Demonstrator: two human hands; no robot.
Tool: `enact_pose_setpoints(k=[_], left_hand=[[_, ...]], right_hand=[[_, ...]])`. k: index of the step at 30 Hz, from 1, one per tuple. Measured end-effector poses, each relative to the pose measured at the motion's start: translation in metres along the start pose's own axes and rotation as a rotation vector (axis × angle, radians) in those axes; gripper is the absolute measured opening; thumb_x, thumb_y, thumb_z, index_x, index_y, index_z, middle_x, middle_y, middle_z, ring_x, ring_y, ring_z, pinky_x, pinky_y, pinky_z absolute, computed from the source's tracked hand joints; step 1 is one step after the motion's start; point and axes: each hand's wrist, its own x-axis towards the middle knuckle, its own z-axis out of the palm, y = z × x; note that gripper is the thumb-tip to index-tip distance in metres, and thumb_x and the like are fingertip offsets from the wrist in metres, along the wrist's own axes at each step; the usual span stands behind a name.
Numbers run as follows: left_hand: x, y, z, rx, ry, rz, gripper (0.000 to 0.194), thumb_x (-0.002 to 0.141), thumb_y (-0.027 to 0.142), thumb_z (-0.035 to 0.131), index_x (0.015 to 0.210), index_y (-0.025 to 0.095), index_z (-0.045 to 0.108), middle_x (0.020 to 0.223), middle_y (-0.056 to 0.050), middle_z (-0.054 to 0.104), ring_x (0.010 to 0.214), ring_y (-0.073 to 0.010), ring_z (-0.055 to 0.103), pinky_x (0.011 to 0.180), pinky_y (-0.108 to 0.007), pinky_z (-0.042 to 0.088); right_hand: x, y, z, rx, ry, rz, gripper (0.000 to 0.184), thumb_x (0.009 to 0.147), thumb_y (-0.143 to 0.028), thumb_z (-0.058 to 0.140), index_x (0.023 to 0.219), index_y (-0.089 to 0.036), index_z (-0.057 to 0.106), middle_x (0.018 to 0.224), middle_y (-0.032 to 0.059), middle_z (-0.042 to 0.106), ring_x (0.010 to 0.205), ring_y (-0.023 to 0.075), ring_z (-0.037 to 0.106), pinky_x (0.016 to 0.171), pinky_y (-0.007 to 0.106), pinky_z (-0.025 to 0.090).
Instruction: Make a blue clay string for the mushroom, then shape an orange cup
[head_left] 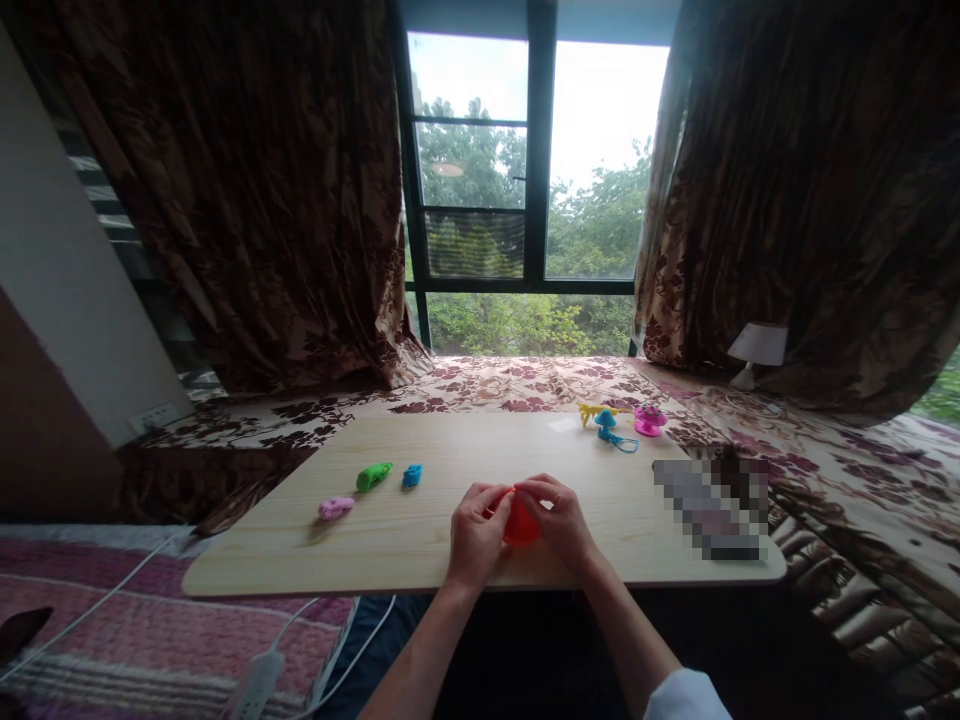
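Note:
Near the table's front edge, my left hand [478, 530] and my right hand [556, 518] meet over a rounded, glossy red-orange object [520, 524]. Fingers of both hands are pinched together at its top, and the thumbs lie against its sides. Its body bulges out below and between the hands; the fingers cover the rest, and its exact kind does not show. To the left of my hands lie a small blue lump [412, 475], a longer green piece [373, 476] and a pink knobbly piece [335, 508].
On the pale wooden table [465, 435], a blue mushroom-shaped piece [605, 424] with a looped strand, a yellow branching piece [595, 411] and a pink domed piece [649, 420] stand at the back right. A blurred-out object [709, 510] lies at the right. Beyond is a lamp [759, 345].

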Motion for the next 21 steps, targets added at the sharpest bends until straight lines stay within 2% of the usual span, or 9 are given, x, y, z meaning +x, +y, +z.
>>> enact_pose_setpoints(k=[4, 8, 14, 18, 21], left_hand=[[0.001, -0.004, 0.000, -0.014, 0.025, -0.022, 0.020, 0.077, 0.033, 0.055, 0.087, 0.020, 0.066, 0.084, -0.003, 0.062, 0.076, -0.0149, 0.060, 0.066, -0.025, 0.050], [0.001, -0.007, 0.001, -0.016, -0.003, -0.027, 0.023, 0.075, 0.032, 0.056, 0.093, 0.021, 0.065, 0.086, -0.003, 0.063, 0.074, -0.0145, 0.060, 0.062, -0.024, 0.050], [0.001, -0.009, 0.002, -0.020, -0.059, -0.034, 0.019, 0.076, 0.030, 0.054, 0.086, 0.021, 0.067, 0.085, -0.003, 0.064, 0.077, -0.0156, 0.061, 0.061, -0.024, 0.049], [0.001, -0.014, 0.002, -0.025, -0.023, -0.057, 0.023, 0.077, 0.031, 0.053, 0.094, 0.020, 0.065, 0.090, -0.005, 0.066, 0.080, -0.0162, 0.062, 0.068, -0.026, 0.050], [0.001, -0.015, 0.002, -0.022, -0.016, -0.059, 0.028, 0.078, 0.032, 0.053, 0.101, 0.021, 0.063, 0.094, -0.005, 0.064, 0.082, -0.0165, 0.061, 0.068, -0.026, 0.050]], right_hand=[[0.000, 0.001, 0.001, 0.006, 0.010, 0.010, 0.021, 0.080, -0.024, 0.056, 0.099, -0.022, 0.065, 0.086, 0.0036, 0.063, 0.077, 0.0161, 0.060, 0.066, 0.028, 0.052], [0.000, 0.003, 0.001, 0.001, 0.014, 0.011, 0.015, 0.080, -0.023, 0.056, 0.088, -0.021, 0.068, 0.085, 0.0039, 0.063, 0.077, 0.0162, 0.060, 0.067, 0.027, 0.051], [0.000, 0.003, 0.001, -0.012, -0.001, 0.015, 0.013, 0.080, -0.023, 0.057, 0.083, -0.021, 0.070, 0.081, 0.0037, 0.064, 0.076, 0.0167, 0.060, 0.070, 0.028, 0.049], [0.000, 0.003, 0.002, -0.005, 0.008, 0.023, 0.020, 0.080, -0.024, 0.056, 0.098, -0.021, 0.066, 0.086, 0.0037, 0.064, 0.077, 0.0165, 0.061, 0.067, 0.027, 0.051], [0.000, 0.003, 0.001, -0.004, 0.003, 0.021, 0.019, 0.081, -0.023, 0.055, 0.096, -0.021, 0.066, 0.087, 0.0041, 0.063, 0.078, 0.0163, 0.060, 0.066, 0.027, 0.051]])
